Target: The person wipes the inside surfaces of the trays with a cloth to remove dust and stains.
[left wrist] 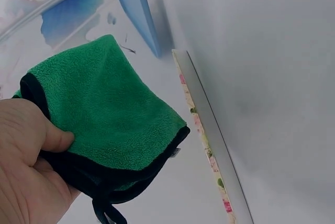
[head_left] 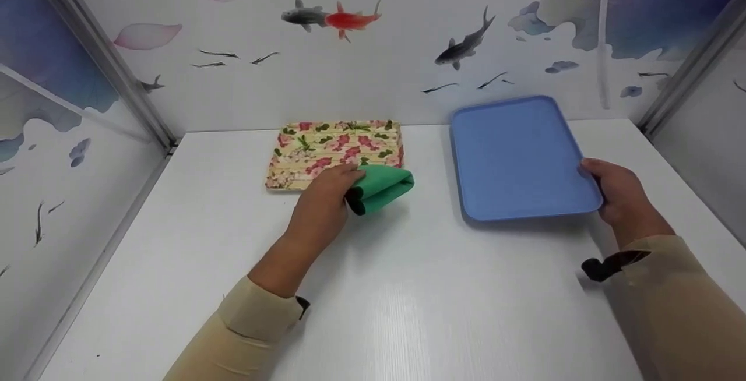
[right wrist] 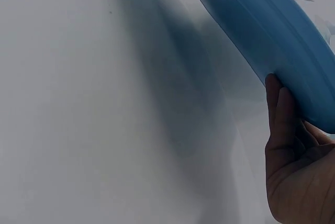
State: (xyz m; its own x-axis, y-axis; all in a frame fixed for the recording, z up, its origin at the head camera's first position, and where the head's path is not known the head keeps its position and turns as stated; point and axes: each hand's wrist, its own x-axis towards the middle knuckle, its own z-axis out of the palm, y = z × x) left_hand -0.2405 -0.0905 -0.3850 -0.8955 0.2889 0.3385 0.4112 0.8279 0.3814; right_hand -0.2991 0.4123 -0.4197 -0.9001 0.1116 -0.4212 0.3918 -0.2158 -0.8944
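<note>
A folded green cloth [head_left: 382, 186] with black edging is pinched between the thumb and fingers of my left hand [head_left: 326, 203]. In the left wrist view the cloth [left wrist: 104, 109] looks fluffy, and a black loop hangs from its lower edge. My right hand [head_left: 620, 191] grips a blue rectangular tray [head_left: 518, 159] by its right edge, thumb on top. The right wrist view shows the fingers of my right hand [right wrist: 301, 166] against the underside of the tray [right wrist: 272, 41], which is tilted above the table. A flower-patterned tray [head_left: 338, 145] lies just beyond my left hand.
The white table [head_left: 408, 311] reaches back to a wall [head_left: 349, 78] painted with fish and petals. Side panels with metal posts [head_left: 111, 43] stand at left and right. A dark strap [head_left: 612, 264] sticks out from my right sleeve.
</note>
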